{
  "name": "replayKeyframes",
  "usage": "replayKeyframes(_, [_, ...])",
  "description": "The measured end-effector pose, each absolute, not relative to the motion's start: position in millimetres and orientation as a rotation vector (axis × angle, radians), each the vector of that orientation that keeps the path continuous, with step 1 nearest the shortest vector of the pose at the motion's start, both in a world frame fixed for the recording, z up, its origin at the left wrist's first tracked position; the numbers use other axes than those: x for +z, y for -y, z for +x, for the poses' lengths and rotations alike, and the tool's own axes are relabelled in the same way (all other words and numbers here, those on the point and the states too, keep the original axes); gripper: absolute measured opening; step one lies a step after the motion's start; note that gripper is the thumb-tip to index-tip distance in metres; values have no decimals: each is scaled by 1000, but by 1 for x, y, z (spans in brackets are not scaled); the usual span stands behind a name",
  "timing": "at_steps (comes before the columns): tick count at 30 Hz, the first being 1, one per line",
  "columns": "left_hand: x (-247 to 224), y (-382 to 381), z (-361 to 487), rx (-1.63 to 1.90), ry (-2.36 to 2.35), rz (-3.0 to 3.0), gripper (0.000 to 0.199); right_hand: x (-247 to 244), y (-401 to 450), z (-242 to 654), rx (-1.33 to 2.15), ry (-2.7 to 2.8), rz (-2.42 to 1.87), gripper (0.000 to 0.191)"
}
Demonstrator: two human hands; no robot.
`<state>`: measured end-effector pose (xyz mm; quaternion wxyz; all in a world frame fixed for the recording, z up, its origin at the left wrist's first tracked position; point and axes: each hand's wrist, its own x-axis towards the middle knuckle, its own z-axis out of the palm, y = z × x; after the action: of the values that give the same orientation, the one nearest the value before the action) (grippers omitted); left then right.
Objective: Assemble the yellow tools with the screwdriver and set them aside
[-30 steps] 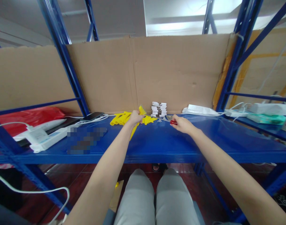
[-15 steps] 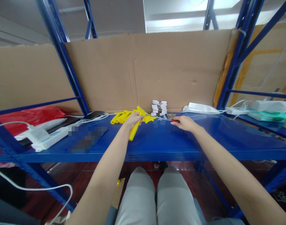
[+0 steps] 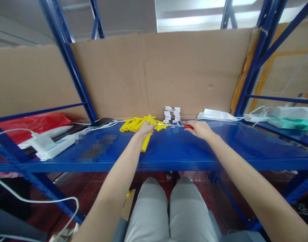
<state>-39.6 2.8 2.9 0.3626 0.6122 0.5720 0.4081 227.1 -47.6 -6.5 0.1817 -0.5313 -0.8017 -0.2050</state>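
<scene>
My left hand point(image 3: 145, 128) is closed around a yellow tube point(image 3: 145, 144), whose lower end points toward me. In my right hand point(image 3: 198, 129) is the red handle of a thin metal tool point(image 3: 188, 127). The tool's shaft reaches left to the tube, close to my left fingers; its exact contact is too small to make out. Several more yellow tubes point(image 3: 130, 125) lie behind and left of my left hand, with small yellow pieces point(image 3: 162, 127) to its right. Behind the tool stands a stack of white pieces point(image 3: 172, 115).
A blue shelf point(image 3: 174, 148) holds everything, backed by cardboard point(image 3: 184, 74). Left are a white power strip point(image 3: 56, 148), a dark phone point(image 3: 102, 123), cables and a red bag point(image 3: 37, 126). A white packet point(image 3: 215, 115) lies back right. Blue uprights flank the shelf.
The tool's shaft now lies nearly level, where it slanted before. The upper end of the held tube has shifted slightly. Both hands keep their hold, and the whole view has shifted a little.
</scene>
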Motion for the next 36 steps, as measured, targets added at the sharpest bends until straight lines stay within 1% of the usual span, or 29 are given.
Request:
replayKeyframes(5, [6,5,-40,1045,-1481,1592,22,-7,48,228,-572,2269,-1506,29])
replayKeyframes(13, [8,10,-41,1011,-1513,1700,24,-6,47,229,-603,2236,-1577,20])
replayKeyframes(21, [8,7,-42,1000,-1505,1717,23,-6,48,229,-517,2283,-1544,30])
replayKeyframes(27, [11,14,-40,984,-1536,1731,26,-7,46,228,-519,2239,-1590,22])
replayKeyframes(31, [13,18,-40,970,-1447,1727,24,-7,44,232,-536,2248,-1575,17])
replayKeyframes(34, [12,17,-40,933,-1384,1713,22,-8,42,237,-520,2259,-1544,20])
replayKeyframes(36, [10,16,-41,931,-1359,1710,17,-9,41,240,-493,2248,-1558,24])
